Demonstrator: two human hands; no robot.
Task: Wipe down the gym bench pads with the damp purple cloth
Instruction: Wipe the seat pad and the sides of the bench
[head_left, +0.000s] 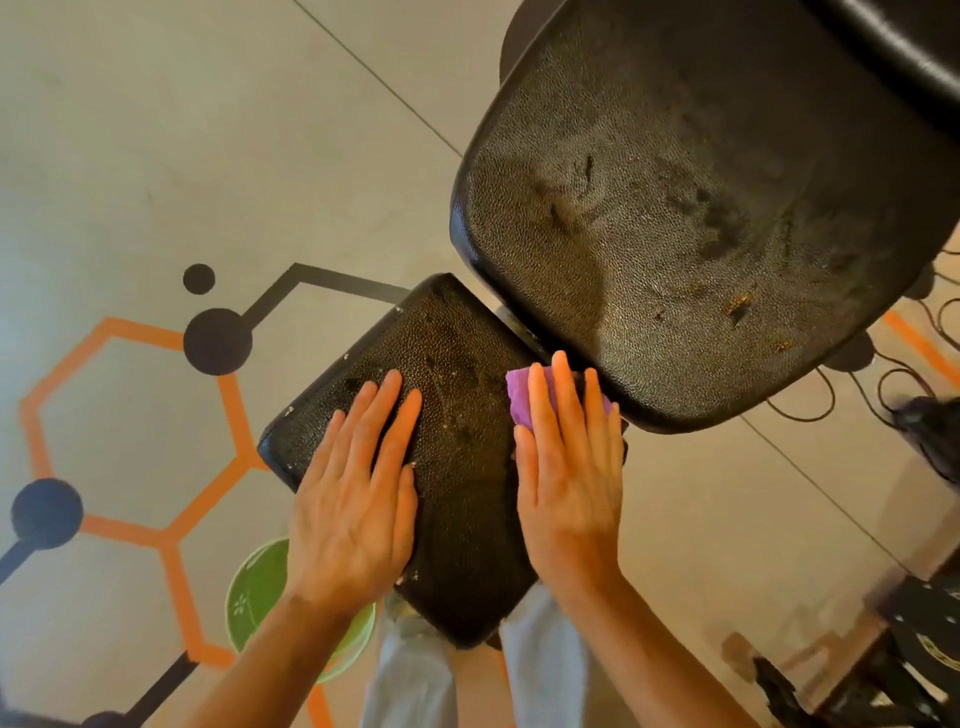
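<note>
Head view showed my left hand (358, 499) lying flat, fingers straight, on the small black pebbled seat pad (457, 415). My right hand (569, 467) pressed the purple cloth (519, 397) with straight fingers at that pad's far right corner, beside the larger worn back pad (675, 208). Near the seat pad's left, a green bucket (260, 592) stood on the floor; I couldn't tell its contents.
</note>
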